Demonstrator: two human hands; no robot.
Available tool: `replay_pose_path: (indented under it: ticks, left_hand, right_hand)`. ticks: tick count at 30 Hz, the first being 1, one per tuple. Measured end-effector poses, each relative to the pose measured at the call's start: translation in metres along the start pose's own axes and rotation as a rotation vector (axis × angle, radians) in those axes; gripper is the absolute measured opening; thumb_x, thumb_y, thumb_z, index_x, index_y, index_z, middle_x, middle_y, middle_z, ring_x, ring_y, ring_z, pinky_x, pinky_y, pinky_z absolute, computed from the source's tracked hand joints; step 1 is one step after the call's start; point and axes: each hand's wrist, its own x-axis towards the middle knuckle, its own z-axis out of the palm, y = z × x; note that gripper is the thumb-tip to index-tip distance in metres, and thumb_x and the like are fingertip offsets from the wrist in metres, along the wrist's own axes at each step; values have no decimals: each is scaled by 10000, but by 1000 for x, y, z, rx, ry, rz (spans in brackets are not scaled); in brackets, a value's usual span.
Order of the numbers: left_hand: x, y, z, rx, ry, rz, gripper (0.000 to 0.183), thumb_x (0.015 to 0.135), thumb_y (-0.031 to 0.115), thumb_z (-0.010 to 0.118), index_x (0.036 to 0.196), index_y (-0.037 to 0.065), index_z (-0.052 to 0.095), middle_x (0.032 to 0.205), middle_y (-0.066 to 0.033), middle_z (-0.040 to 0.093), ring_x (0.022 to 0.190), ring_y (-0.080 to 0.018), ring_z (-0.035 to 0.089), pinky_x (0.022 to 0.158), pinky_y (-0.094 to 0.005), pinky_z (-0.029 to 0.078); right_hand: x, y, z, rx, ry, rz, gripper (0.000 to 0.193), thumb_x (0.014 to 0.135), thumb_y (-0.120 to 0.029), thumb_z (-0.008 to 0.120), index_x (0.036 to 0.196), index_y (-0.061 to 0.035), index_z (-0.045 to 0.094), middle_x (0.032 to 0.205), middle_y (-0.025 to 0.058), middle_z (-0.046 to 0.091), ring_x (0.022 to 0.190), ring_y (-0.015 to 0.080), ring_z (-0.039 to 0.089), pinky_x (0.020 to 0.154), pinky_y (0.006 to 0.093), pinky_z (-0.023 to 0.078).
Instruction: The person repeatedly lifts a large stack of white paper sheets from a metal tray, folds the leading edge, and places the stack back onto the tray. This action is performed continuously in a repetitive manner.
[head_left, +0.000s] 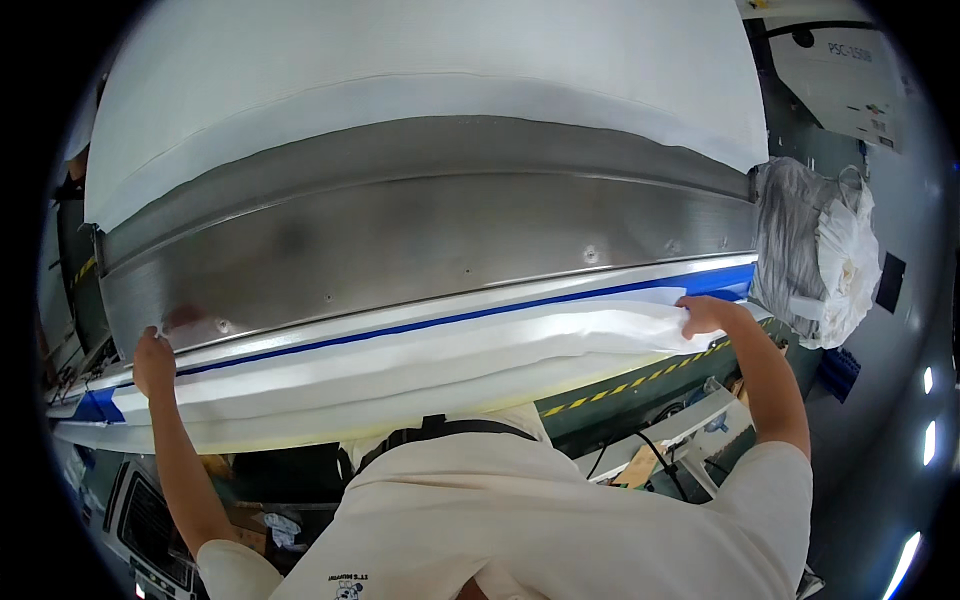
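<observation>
A long strip of white fabric (430, 345) lies across the front of a wide machine, along a blue band (470, 316). At its right end my right hand (708, 316) is closed, with the fabric's edge pinched in its fingers. My left hand (153, 365) is closed at the left end of the strip, fingertips over the near edge of the grey metal panel (430, 235). What those fingers hold, if anything, is hidden. Behind the panel spreads a large white sheet (430, 45).
A bundle wrapped in clear plastic (815, 250) stands at the panel's right end. Below right are a white metal frame (690, 430) with black cables and yellow-black floor tape (640, 380). A white machine housing (840, 80) stands far right. Bolt heads dot the panel.
</observation>
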Motion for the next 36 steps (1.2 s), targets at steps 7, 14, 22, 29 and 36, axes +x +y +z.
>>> replay_pose_path:
  ticks: [7, 14, 22, 29, 36]
  left_hand:
    - [-4, 2, 1, -112, 93, -42, 327, 901, 264, 478, 1184, 154, 600, 1103, -139, 644, 1005, -355, 609, 820, -460, 498]
    - [45, -42, 61, -293, 500, 106, 382, 875, 248, 549, 1226, 97, 565, 1203, -131, 587, 1070, -310, 575, 903, -406, 468]
    - [77, 61, -1, -584, 757, 197, 351, 911, 290, 518, 1178, 66, 561, 1271, -149, 522, 1214, -337, 451, 1041, -468, 325]
    - [77, 73, 9, -719, 757, 155, 369, 915, 266, 499, 1231, 80, 539, 1302, -115, 507, 1279, -297, 413, 1103, -454, 248]
    - [78, 71, -2, -802, 698, 161, 377, 893, 232, 527, 1235, 73, 539, 1300, -111, 506, 1278, -289, 414, 1093, -458, 268]
  right_hand:
    - [38, 6, 6, -177, 37, 37, 286, 625, -263, 691, 817, -52, 715, 834, 131, 699, 780, 310, 667, 712, 409, 533]
    - [56, -51, -3, -422, 364, -110, 248, 753, -220, 533, 790, -38, 698, 896, 211, 665, 848, 379, 636, 756, 461, 512]
    - [-27, -297, -109, -8, 828, -543, 191, 844, -242, 576, 893, -64, 626, 777, 160, 653, 737, 356, 629, 667, 450, 485]
    - [-70, -592, -204, 7, 994, -1075, 166, 859, -231, 561, 903, -82, 621, 781, 126, 647, 736, 318, 617, 667, 410, 476]
    - [-73, -796, -288, 51, 1018, -1322, 213, 830, -235, 627, 890, -32, 644, 798, 79, 675, 727, 187, 627, 690, 313, 494]
